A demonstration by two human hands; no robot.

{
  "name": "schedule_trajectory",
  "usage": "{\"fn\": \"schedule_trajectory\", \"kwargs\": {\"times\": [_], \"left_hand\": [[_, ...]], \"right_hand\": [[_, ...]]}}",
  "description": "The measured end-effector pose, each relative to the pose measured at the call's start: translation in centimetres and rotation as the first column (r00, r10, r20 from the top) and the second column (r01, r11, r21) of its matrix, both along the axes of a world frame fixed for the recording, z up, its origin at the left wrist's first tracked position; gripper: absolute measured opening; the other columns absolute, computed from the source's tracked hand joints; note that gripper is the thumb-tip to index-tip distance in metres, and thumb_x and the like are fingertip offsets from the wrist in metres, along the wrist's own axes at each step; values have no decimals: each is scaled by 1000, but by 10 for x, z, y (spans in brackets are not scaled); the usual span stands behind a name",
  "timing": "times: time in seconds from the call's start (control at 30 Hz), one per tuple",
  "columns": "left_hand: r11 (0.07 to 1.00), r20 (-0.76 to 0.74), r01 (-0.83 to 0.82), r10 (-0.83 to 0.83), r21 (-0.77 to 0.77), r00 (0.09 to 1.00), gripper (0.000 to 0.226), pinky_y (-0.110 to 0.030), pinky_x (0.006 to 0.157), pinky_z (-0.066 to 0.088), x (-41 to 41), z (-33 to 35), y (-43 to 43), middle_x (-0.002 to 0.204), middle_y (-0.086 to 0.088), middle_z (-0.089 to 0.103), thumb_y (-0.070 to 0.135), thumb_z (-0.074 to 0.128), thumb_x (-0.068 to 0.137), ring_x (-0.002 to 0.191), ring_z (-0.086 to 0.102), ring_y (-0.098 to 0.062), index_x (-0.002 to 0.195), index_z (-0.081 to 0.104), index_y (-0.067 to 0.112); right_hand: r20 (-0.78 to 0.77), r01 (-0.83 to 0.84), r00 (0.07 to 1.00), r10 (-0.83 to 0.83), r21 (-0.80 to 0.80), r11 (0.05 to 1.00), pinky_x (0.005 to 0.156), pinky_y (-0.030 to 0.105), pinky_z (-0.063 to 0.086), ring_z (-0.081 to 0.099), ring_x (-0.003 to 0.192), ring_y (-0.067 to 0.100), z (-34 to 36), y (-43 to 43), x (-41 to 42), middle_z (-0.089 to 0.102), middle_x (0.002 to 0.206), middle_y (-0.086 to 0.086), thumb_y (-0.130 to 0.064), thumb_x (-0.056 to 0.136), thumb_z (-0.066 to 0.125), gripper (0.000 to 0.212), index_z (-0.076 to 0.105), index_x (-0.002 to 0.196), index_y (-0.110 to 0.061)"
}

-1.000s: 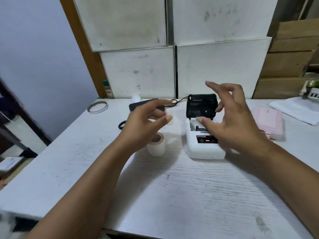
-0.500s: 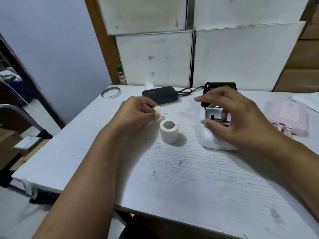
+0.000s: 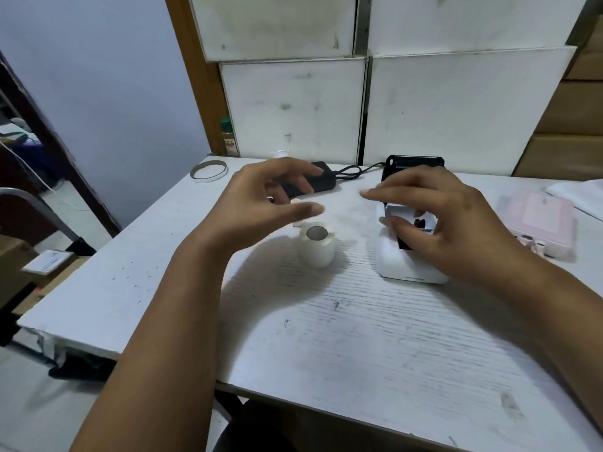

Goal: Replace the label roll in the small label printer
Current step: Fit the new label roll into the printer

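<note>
Since half a second ago the left hand (image 3: 261, 203) has let go of the small white piece it was pinching and lifted; its fingers are now spread and loosely curled, holding nothing, hovering over the table (image 3: 326, 337) just left of and above the label roll (image 3: 317, 246). That small white piece (image 3: 295, 201) shows just beyond the thumb, blurred; whether it rests on the table cannot be told.

Going by size: the white table carries everything. Along its far edge stand large white panels (image 3: 456, 106). At the right edge lies a flat pink device (image 3: 541, 223). The white label printer (image 3: 404, 259) sits right of centre with its black lid (image 3: 414, 163) raised at the back, so the paper bay is open. The right hand (image 3: 450, 220) arches over that bay, fingers apart and bent, thumb at the bay's near left corner and fingertips reaching into the opening; whether it grips anything inside cannot be told. A black power adapter (image 3: 313, 184) with its cable lies behind the left hand. A ring of tape (image 3: 208, 170) lies at the far left corner. The label roll stands upright on its end, core hole facing up, between the two hands, apart from the printer.
</note>
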State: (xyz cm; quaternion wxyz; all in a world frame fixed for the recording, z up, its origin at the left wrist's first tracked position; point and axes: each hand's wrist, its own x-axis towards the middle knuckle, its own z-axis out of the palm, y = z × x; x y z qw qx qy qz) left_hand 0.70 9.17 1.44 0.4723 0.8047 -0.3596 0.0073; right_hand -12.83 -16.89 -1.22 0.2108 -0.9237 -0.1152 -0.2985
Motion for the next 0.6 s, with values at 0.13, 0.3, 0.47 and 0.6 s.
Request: {"fn": "schedule_trajectory", "kwargs": {"times": [0.13,0.3,0.47,0.6], "left_hand": [[965,-66,138,-127,224,990,59,-26,72,58,-9,1,-7,113,19,75,49,97,68,64,62,-6,124,75,44],[885,-101,171,-141,434,985,67,-39,88,61,-8,-3,-11,120,22,71,59,97,60,89,70,-14,122,71,53],[895,-76,182,-165,407,983,49,-48,86,62,-12,-8,-21,108,8,78,42,96,70,89,72,-20,114,76,40],[965,-24,178,-177,193,984,42,-33,69,58,-20,-9,-28,101,8,79,28,97,72,80,73,-17,109,78,34]], "right_hand": [[10,-51,999,52,-66,997,91,19,48,60,112,23,-3,5,1,69,133,-2,-14,98,76,37,79,131,-30],[-28,-76,997,74,-80,994,93,37,52,59,114,21,-11,17,3,68,136,-1,-17,99,75,40,76,135,-34],[-50,-73,996,70,-70,995,98,35,50,57,116,18,-12,20,5,67,136,-3,-24,100,71,38,76,136,-34],[16,-41,999,40,40,998,92,25,51,59,111,14,-5,20,1,72,128,-7,-19,99,74,36,77,133,-32]]}}
